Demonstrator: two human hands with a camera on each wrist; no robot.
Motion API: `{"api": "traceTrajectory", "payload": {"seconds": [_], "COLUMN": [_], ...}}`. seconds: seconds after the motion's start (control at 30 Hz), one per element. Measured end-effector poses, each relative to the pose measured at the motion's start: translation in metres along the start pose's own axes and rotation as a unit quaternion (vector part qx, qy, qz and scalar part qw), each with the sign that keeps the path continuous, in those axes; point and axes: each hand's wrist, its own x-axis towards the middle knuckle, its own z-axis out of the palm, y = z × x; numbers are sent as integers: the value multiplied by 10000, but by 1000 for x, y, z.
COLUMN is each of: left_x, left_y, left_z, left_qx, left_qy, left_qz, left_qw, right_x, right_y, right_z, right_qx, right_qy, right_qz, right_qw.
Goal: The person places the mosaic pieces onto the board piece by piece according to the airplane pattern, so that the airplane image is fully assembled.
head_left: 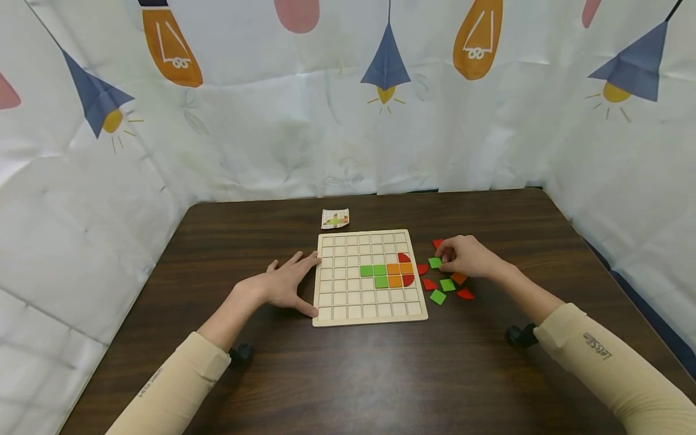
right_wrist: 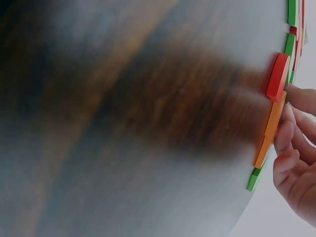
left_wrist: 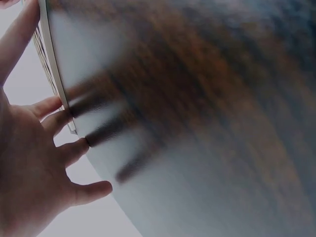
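Observation:
A square wooden grid board (head_left: 339,297) lies on the table, with green squares (head_left: 379,270), orange squares (head_left: 393,269) and red rounded pieces (head_left: 408,280) set in its right half. Along the board's left edge my left hand (head_left: 280,285) rests with spread fingers, thumb and fingertips touching the rim. To the right of the board, my right hand (head_left: 466,257) pinches a green square tile (head_left: 434,263) with thumb and fingertips, low over the table. The right wrist view shows a red piece (right_wrist: 279,76) and an orange tile (right_wrist: 270,129) close to those fingers.
Loose pieces lie around the right hand: green squares (head_left: 437,296), red rounded pieces (head_left: 429,284) and an orange square (head_left: 459,278). Behind the board is a small pattern card (head_left: 335,219). A printed curtain (head_left: 261,139) surrounds the dark wooden table (head_left: 348,374).

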Motion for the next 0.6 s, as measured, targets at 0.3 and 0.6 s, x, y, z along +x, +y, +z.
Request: {"api": "traceTrajectory", "payload": {"seconds": [0.3,0.6], "left_x": [1,2], "left_y": [-2,-1], "left_z": [2,1], "left_qx": [-232,-271], "left_qy": [7,-49], "left_qz": [-53,-45], "left_qw": [9997,9996], "right_x": [-1,3], "right_y": [-11,-31], "right_z": [2,12], "right_qx": [78,420], "right_qy": [252,504], "right_qz": [-160,-272], "right_qw": [9995,9975]}}
